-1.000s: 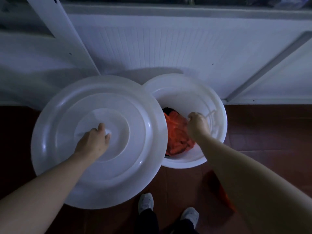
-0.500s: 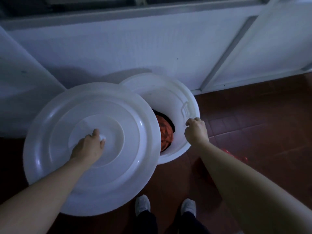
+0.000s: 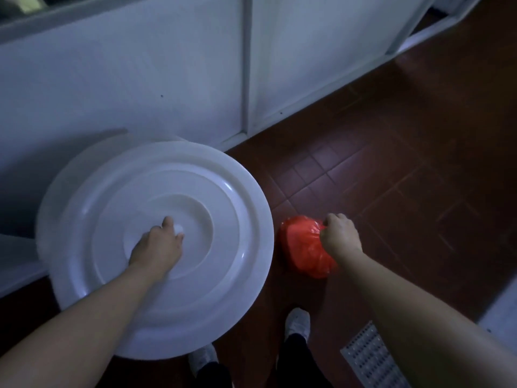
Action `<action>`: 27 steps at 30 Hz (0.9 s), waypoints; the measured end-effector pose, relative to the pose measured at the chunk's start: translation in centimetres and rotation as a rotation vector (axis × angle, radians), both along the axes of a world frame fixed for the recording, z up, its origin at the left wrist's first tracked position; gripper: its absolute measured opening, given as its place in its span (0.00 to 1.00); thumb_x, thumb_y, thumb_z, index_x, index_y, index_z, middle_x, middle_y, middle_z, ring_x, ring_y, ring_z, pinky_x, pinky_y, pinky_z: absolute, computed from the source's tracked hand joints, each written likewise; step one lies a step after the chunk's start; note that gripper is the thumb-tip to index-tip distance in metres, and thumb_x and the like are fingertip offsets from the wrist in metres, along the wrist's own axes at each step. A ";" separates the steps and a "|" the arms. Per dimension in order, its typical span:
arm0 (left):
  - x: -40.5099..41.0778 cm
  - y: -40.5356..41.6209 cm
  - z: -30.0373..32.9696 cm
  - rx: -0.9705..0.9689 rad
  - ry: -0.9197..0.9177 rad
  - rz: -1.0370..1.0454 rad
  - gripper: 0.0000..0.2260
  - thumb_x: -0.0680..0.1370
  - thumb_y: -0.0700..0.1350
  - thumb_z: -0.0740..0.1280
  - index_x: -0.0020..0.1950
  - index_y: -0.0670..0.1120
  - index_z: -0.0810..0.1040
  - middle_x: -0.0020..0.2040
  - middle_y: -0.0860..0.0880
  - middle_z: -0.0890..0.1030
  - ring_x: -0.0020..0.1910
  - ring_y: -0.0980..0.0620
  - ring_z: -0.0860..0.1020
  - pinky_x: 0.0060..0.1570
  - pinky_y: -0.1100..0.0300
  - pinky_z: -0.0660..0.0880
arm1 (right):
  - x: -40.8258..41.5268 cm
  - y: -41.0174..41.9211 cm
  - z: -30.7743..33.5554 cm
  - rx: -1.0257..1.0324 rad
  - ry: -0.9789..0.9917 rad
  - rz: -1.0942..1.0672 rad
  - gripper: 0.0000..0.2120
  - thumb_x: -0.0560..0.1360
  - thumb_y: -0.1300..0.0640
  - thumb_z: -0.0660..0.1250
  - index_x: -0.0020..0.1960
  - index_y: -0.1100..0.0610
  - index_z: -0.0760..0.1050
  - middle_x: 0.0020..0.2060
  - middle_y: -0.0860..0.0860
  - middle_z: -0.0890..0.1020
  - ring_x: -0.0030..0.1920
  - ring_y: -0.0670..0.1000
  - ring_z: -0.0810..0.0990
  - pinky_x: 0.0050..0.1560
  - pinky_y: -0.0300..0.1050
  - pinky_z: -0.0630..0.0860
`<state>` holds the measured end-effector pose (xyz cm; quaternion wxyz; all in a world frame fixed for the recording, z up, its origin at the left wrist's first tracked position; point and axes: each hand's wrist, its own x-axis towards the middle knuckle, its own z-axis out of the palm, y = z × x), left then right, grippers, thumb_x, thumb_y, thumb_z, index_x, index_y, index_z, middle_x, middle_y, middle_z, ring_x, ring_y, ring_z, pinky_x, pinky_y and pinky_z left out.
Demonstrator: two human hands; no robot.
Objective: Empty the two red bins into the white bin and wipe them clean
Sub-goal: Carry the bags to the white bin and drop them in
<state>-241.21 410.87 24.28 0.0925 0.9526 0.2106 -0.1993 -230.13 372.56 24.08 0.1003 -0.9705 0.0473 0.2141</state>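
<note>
We judge the job roughly midway at best: no red bin shows here, and no wiping cloth either, so emptying and cleaning both look unfinished. Our left hand [image 3: 156, 246] grips the knob of the broad white lid [image 3: 159, 247], which hides the white bin below it, toward nine o'clock. Our right hand [image 3: 340, 238] pinches the gathered top of a red plastic bag [image 3: 303, 249], at about three o'clock from the lid, just beside its rim. The bag looks full, crinkled and glossy over the dark tiled floor [image 3: 391, 177].
</note>
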 end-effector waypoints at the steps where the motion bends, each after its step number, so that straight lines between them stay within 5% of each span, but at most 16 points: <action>1: 1.1 -1.3 -0.6 0.004 0.001 -0.014 0.15 0.80 0.52 0.60 0.58 0.43 0.63 0.49 0.34 0.78 0.49 0.34 0.78 0.44 0.47 0.75 | 0.2 -1.8 -1.0 -0.013 0.023 -0.027 0.13 0.78 0.58 0.63 0.61 0.57 0.76 0.58 0.56 0.76 0.60 0.61 0.74 0.59 0.54 0.73; 8: 8.4 -8.1 -5.3 0.027 -0.015 -0.125 0.13 0.80 0.52 0.60 0.54 0.46 0.61 0.45 0.33 0.77 0.45 0.33 0.78 0.42 0.46 0.75 | 1.9 -10.2 -9.1 -0.011 0.150 -0.127 0.18 0.79 0.50 0.63 0.66 0.56 0.73 0.60 0.56 0.76 0.62 0.60 0.74 0.61 0.55 0.73; 18: 12.1 -8.3 -10.9 0.122 0.040 -0.224 0.13 0.79 0.54 0.61 0.50 0.49 0.58 0.44 0.34 0.76 0.43 0.32 0.77 0.40 0.47 0.73 | 6.8 -9.4 -21.4 0.099 0.162 -0.173 0.21 0.79 0.47 0.67 0.67 0.58 0.73 0.63 0.56 0.75 0.64 0.60 0.74 0.62 0.56 0.74; 27: 12.5 -7.8 -11.3 0.135 0.001 -0.306 0.14 0.78 0.52 0.64 0.52 0.47 0.61 0.42 0.35 0.75 0.42 0.33 0.78 0.40 0.46 0.74 | 8.2 -7.5 -23.7 0.210 0.151 -0.407 0.13 0.78 0.58 0.61 0.59 0.58 0.78 0.58 0.59 0.81 0.58 0.63 0.79 0.56 0.51 0.75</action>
